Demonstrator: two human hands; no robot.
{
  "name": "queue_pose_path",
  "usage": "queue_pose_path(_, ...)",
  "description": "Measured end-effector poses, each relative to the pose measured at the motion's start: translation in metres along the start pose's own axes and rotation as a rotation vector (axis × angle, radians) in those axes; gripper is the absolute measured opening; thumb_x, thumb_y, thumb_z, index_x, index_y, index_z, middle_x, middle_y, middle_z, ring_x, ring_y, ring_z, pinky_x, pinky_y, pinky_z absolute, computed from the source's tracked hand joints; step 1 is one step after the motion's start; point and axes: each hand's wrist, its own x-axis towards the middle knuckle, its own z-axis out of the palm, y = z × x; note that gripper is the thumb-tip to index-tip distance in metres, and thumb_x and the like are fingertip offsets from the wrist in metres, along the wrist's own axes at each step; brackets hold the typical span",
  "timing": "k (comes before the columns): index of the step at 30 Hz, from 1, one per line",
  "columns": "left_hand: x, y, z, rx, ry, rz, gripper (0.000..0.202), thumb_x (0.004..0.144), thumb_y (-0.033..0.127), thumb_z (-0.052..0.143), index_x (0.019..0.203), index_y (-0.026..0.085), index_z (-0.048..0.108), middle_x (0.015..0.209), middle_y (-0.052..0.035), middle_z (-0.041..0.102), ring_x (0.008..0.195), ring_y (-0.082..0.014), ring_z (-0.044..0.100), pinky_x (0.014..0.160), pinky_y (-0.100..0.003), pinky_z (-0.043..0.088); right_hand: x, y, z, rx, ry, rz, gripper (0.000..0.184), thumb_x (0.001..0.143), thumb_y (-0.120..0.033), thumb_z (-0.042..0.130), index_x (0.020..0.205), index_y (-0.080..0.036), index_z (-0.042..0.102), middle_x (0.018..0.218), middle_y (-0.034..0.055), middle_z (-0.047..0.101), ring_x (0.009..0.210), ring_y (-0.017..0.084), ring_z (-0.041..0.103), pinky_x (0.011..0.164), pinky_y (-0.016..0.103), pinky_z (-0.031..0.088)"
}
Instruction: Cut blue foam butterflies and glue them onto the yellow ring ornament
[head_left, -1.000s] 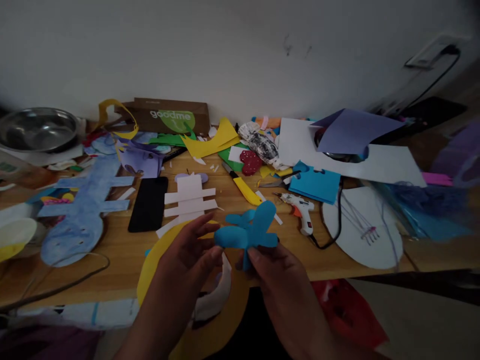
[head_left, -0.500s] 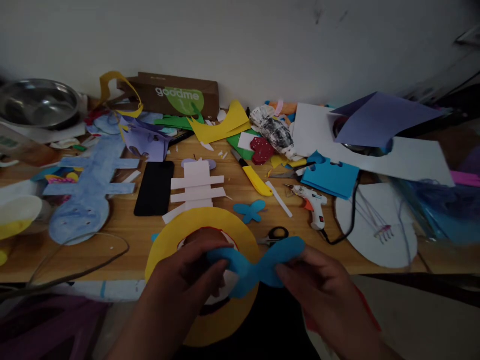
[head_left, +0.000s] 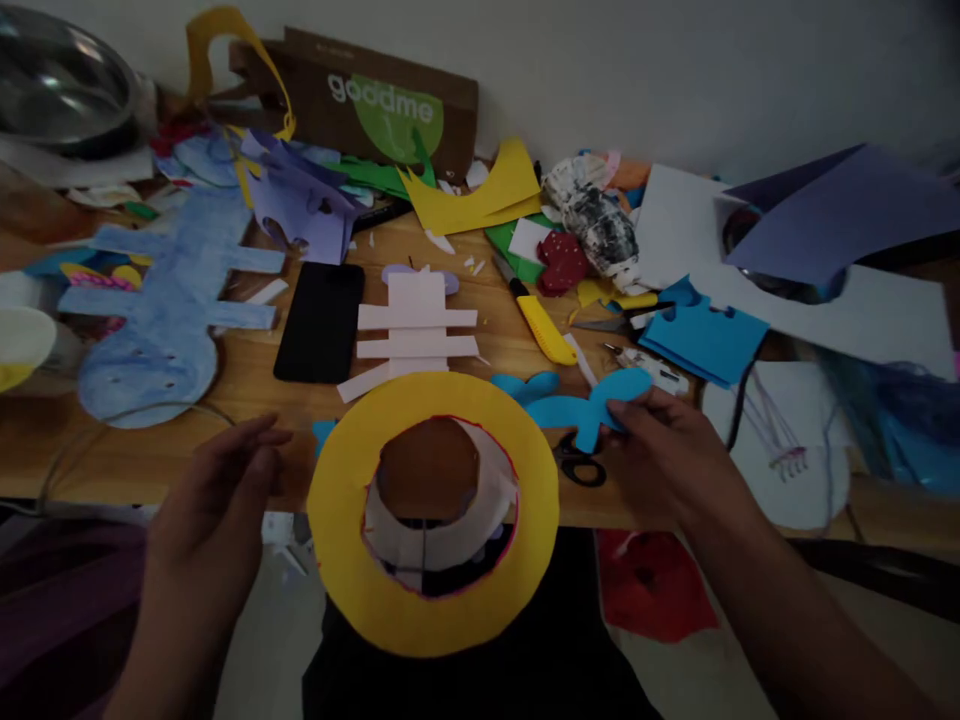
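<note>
Our right hand (head_left: 667, 455) is pinching a blue butterfly-shaped cutout (head_left: 581, 410) by one wing, holding it over black scissors (head_left: 579, 467) on the wooden table (head_left: 247, 385). Our left hand (head_left: 217, 495) is hovering open and empty, fingers loosely spread, just left of a yellow paper ring (head_left: 345, 560) overhanging the table's front edge. A smaller blue cutout (head_left: 525, 385) is lying just beyond the ring.

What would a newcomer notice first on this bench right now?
The big yellow ring lies dead centre, overhanging the front edge of the table. The right hand pinches a blue cutout just right of it, above black scissors; the left hand hovers open on the ring's left.
</note>
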Motion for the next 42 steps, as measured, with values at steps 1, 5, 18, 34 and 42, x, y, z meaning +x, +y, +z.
queue_pose_path(1,0.006,-0.003,0.005,-0.04,-0.024,0.011,0.031,0.091,0.044,0.059,0.12,0.035,0.068,0.108,0.0058,0.074,0.104,-0.021,0.069,0.082,-0.032,0.059,0.004,0.002,0.007,0.007,-0.054,-0.01,0.025,0.069,-0.041,0.083,0.074,-0.024,0.067,0.069,-0.0012,0.067,0.062,0.016,0.061,0.059,0.029,0.052)
queue_pose_path(5,0.027,-0.015,0.018,-0.217,-0.178,0.002,0.024,0.088,0.041,0.065,0.106,0.026,0.073,0.096,0.0055,0.076,0.09,-0.0157,0.071,0.077,-0.025,0.058,0.011,0.007,0.031,0.009,-0.237,0.048,0.023,0.072,-0.039,0.083,0.08,-0.023,0.068,0.071,-0.003,0.067,0.061,0.012,0.06,0.057,0.024,0.05)
queue_pose_path(18,-0.051,-0.043,0.022,-0.423,0.109,-0.234,0.009,0.084,0.032,0.067,0.088,0.027,0.061,0.075,0.0069,0.067,0.062,-0.0116,0.06,0.056,-0.024,0.049,-0.006,0.001,0.055,0.194,-0.467,0.188,0.033,0.069,-0.03,0.085,0.099,-0.026,0.073,0.103,0.0008,0.077,0.086,0.017,0.072,0.07,0.026,0.057)
queue_pose_path(34,-0.031,-0.045,0.022,-0.251,-0.686,-0.07,0.018,0.083,0.032,0.067,0.091,0.026,0.082,0.102,-0.0059,0.08,0.092,-0.0261,0.074,0.08,-0.035,0.062,0.006,-0.02,0.069,-0.142,-0.695,0.221,0.022,0.062,-0.032,0.087,0.079,-0.022,0.078,0.066,-0.0008,0.073,0.062,0.015,0.067,0.06,0.026,0.056)
queue_pose_path(42,-0.032,-0.039,0.029,-0.283,-0.79,0.005,0.021,0.083,0.036,0.071,0.1,0.03,0.082,0.106,-0.0073,0.079,0.105,-0.0298,0.073,0.092,-0.042,0.06,0.013,-0.043,0.083,-0.242,-0.806,0.309,0.028,0.05,-0.03,0.093,0.063,-0.018,0.071,0.054,-0.0019,0.066,0.046,0.01,0.055,0.045,0.022,0.048)
